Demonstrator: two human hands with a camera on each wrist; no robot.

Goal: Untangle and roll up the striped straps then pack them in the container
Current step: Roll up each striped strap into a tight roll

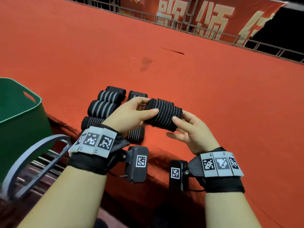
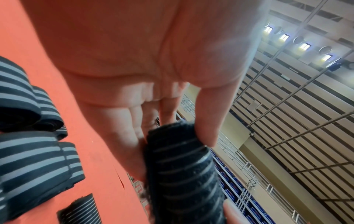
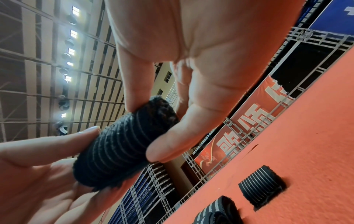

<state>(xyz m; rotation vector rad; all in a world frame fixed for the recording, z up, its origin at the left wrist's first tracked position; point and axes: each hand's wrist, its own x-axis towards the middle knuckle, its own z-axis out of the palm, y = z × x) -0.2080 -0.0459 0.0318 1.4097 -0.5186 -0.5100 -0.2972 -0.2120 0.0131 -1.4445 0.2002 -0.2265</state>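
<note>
Both hands hold one rolled black strap with thin grey stripes [image 1: 164,115] above the red table. My left hand [image 1: 139,111] pinches its left end between thumb and fingers, as the left wrist view shows on the roll [image 2: 184,174]. My right hand [image 1: 179,124] grips the right end, thumb on top of the roll [image 3: 122,145]. Several finished striped rolls [image 1: 102,107] lie in a cluster on the table behind my left hand. The green container [image 1: 19,116] stands at the left, beside the table.
The red table surface [image 1: 213,96] stretches far and right of the hands. A grey metal chair frame [image 1: 37,155] sits below the container at the table's near edge. A railing with a red banner [image 1: 205,18] runs behind the table.
</note>
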